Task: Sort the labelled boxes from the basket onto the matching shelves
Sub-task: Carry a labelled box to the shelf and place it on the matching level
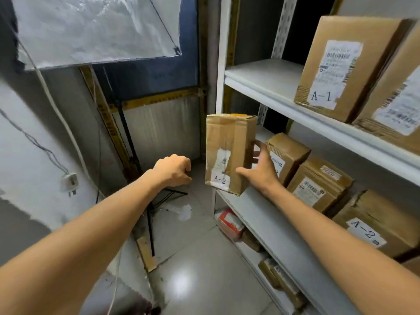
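My right hand (261, 169) grips a tall brown cardboard box (227, 142) with a white "A-2" label. The box stands upright at the left end of the middle shelf (268, 226), its lower corner at the shelf's front edge. Thumb lies on the front face, fingers wrap the right side. My left hand (173, 170) hovers to the left of the box with fingers curled, holding nothing. Three more brown boxes sit on that shelf to the right, one (375, 226) marked "A-2". The upper shelf (272, 87) carries a box marked "A-1" (336, 64).
A white metal rack fills the right side; its lowest shelf holds a red-and-white packet (229, 222) and small brown boxes. A light stand (150, 214) with a white diffuser panel (91, 30) stands at the left. A wall socket (70, 181) hangs on the left wall. Glossy tiled floor below.
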Motion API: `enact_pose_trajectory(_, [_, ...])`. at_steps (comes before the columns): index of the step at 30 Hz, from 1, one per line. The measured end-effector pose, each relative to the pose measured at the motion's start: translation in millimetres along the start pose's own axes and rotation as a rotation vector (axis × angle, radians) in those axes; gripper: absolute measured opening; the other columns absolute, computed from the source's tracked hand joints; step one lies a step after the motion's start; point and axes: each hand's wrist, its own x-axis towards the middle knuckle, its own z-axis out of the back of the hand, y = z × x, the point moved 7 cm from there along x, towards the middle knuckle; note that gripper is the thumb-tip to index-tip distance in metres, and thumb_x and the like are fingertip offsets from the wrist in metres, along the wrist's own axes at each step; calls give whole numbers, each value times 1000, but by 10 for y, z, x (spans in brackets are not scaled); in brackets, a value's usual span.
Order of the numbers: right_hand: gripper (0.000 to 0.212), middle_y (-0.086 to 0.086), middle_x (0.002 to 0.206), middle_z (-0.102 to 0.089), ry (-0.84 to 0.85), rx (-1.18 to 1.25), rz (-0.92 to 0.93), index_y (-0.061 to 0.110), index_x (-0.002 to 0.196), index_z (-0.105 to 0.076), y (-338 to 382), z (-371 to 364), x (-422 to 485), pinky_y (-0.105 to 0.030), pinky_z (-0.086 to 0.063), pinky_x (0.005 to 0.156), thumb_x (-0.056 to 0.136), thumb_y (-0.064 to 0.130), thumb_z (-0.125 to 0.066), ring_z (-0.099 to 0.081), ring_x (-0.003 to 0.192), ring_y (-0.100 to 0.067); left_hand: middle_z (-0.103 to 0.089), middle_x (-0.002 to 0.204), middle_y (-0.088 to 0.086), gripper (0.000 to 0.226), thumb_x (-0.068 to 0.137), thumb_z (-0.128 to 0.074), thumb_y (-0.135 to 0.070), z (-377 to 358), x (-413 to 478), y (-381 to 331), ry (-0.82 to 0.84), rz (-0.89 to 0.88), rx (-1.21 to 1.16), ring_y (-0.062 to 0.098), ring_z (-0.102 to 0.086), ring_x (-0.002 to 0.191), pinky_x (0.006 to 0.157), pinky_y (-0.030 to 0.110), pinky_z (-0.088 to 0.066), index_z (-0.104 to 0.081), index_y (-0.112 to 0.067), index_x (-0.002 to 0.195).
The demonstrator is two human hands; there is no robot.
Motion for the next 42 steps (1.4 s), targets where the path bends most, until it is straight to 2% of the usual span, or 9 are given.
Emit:
enact_pose_trajectory(5, [93,-7,141,-41,-39,-1,-114,28,146,-19,-435,41,466,-50,-42,105,76,12,-78,-44,129,-24,-63,119,1,43,84,-67,-40,-59,739,-154,61,-67,26,25,-60,105,85,35,-51,-58,-25,123])
enact_pose_trajectory(9, [110,-2,154,-20,11,-121,-136,37,149,1,-737,-50,865,-57,-31,111,75,23,-79,-25,142,-27,-62,120,2,43,86,-67,-38,-103,1235,-234,97,-68,25,24,-61,104,86,37,-52,-58,-23,125])
enact_pose_trajectory(14, [86,-6,137,-38,-29,-102,-157,22,138,-24,-913,-119,1401,-34,-38,97,72,16,-79,-40,127,-23,-64,118,0,44,85,-67,-38,-93,1785,-254,112,-54,38,21,-61,101,78,31,-49,-58,-22,125])
enact_pose_trajectory(17, [76,-5,132,-40,-19,-51,-229,17,133,-26,-985,-195,1631,-29,-36,89,76,10,-76,-42,121,-19,-64,119,1,43,86,-67,-37,-108,2020,-255,133,-51,27,22,-62,102,82,32,-51,-57,-21,125])
enact_pose_trajectory(23, [80,-9,132,-37,-78,-47,-343,16,132,-26,-1139,-397,1990,-43,-44,101,72,12,-80,-42,124,-25,-65,117,-1,50,87,-66,-33,-246,2471,-212,155,-53,-52,22,-61,106,86,35,-50,-50,-21,132])
enact_pose_trajectory(29, [73,-9,133,-37,-167,-27,-400,16,132,-28,-1215,-359,2204,-27,-33,90,76,2,-74,-39,123,-22,-59,127,7,65,83,-72,-29,-172,2928,-228,149,-77,-246,26,-58,113,89,36,-47,-41,-15,139])
enact_pose_trajectory(33, [70,-9,135,-37,-257,-45,-423,17,129,-30,-1231,-334,2343,-24,-35,91,77,-5,-71,-43,125,-24,-59,127,9,64,84,-72,-23,-204,3168,-231,174,-121,-264,27,-58,112,85,32,-47,-41,-14,138])
enact_pose_trajectory(37, [69,-9,138,-38,-359,-26,-408,19,130,-31,-1213,-339,2487,-33,-45,98,79,-13,-64,-48,125,-27,-59,129,10,57,85,-72,-23,-267,3363,-216,196,-162,-295,27,-59,112,90,35,-49,-46,-14,135])
enact_pose_trajectory(42, [71,-15,144,-36,-505,4,-558,13,142,-25,-1397,-427,2529,-37,-40,106,84,-14,-54,-44,132,-31,-60,126,10,54,85,-71,-27,-381,3487,-217,233,-206,-345,26,-59,110,92,36,-50,-48,-13,132])
